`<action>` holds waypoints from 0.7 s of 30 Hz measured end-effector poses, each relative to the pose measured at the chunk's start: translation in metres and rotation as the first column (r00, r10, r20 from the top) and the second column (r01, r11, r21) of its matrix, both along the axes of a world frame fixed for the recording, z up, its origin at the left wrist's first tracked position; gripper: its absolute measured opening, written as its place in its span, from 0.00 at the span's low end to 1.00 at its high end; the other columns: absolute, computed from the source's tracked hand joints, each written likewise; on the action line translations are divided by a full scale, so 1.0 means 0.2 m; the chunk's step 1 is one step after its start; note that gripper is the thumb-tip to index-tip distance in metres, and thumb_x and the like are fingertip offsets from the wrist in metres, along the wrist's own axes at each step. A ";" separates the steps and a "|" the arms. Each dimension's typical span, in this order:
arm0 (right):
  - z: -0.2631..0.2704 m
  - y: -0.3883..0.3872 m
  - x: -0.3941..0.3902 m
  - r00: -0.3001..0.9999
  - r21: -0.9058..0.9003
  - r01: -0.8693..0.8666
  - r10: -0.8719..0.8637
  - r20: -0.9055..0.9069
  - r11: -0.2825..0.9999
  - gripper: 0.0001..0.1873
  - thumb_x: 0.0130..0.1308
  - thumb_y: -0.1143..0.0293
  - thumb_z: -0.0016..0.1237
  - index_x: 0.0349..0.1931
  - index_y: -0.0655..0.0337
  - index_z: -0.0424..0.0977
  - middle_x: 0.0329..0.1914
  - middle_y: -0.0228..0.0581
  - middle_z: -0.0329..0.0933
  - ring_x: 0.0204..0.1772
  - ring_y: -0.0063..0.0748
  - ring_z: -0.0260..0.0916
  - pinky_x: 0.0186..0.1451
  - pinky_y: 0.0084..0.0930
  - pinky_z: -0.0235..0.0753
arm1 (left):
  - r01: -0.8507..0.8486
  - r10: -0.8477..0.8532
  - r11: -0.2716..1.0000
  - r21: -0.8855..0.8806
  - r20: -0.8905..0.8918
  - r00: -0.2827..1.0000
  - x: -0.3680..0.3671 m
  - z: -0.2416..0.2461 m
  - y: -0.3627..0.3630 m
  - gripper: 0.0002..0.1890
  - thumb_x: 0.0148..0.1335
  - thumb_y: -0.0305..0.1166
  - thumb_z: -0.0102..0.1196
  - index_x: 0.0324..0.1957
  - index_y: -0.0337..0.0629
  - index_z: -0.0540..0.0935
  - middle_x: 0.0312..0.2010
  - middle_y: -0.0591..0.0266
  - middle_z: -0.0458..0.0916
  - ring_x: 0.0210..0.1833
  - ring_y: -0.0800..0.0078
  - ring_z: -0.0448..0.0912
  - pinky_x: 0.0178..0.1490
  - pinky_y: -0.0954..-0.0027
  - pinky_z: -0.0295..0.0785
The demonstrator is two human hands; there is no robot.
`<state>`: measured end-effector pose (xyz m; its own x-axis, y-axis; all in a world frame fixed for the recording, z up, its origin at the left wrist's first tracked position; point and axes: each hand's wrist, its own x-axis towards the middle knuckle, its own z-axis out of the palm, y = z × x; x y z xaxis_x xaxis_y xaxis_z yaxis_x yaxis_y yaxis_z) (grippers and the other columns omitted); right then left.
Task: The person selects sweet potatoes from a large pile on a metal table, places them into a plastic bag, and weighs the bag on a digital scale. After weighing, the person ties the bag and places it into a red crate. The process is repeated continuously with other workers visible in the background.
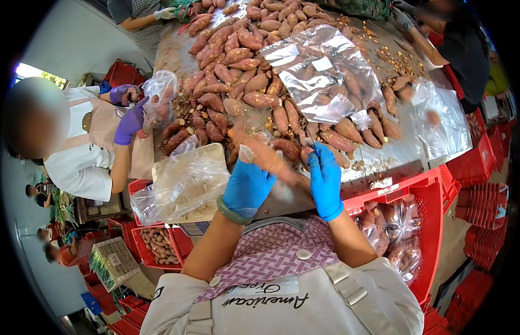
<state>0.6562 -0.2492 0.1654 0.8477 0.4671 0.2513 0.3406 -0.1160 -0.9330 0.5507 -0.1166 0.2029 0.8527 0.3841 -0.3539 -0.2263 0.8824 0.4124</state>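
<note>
My left hand (248, 184), in a blue glove and with a green bangle at the wrist, grips a long sweet potato (266, 155) that is blurred by motion. A short distance to the right, my right hand (326, 180), also blue-gloved, is closed around a small knife (316, 148). Its blue handle shows at the fingers, and its thin blade points away from me. Beyond both hands, a large heap of sweet potatoes (247, 86) covers much of the metal table (373, 161). Cut-off ends and soil lie among them.
Clear plastic bags (327, 79) lie over the heap. Left of me, a crumpled bag (188, 184) rests on a pale tray (213, 157). A red crate (429, 234) at my right holds bagged sweet potatoes (400, 234). A purple-gloved co-worker (132, 121) holds a bag; others stand across the table.
</note>
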 end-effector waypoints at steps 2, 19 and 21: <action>0.05 -0.01 -0.03 0.996 0.008 0.002 -0.001 -0.092 1.000 0.15 0.67 0.72 0.39 0.52 0.67 0.67 0.34 0.34 0.68 0.36 0.20 0.62 0.41 0.18 0.66 | 0.015 -0.015 1.000 0.009 0.025 1.000 -0.02 0.01 0.01 0.26 0.64 0.40 0.44 0.62 0.42 0.58 0.55 0.60 0.65 0.57 0.64 0.64 0.63 0.67 0.56; 0.07 0.05 0.01 0.998 -0.107 -0.058 0.058 -0.002 0.993 0.14 0.65 0.71 0.38 0.48 0.65 0.70 0.42 0.51 0.73 0.44 0.48 0.71 0.46 0.33 0.70 | 0.018 0.048 0.813 0.582 -0.097 0.994 -0.05 0.00 -0.07 0.15 0.56 0.37 0.56 0.41 0.41 0.71 0.44 0.54 0.74 0.47 0.65 0.73 0.50 0.70 0.67; -0.31 0.00 0.03 0.998 -0.091 -0.062 0.059 -0.035 0.994 0.15 0.65 0.70 0.39 0.48 0.68 0.69 0.44 0.52 0.74 0.45 0.47 0.72 0.47 0.32 0.71 | -0.058 0.071 0.876 0.480 -0.008 0.997 -0.09 0.00 -0.06 0.13 0.55 0.38 0.58 0.38 0.42 0.74 0.40 0.54 0.76 0.43 0.65 0.76 0.46 0.71 0.71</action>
<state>0.6619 -0.2486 0.1028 0.8242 0.5376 0.1781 0.3197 -0.1820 -0.9299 0.5325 -0.1294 0.2020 0.8138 0.5656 -0.1332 -0.2600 0.5595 0.7870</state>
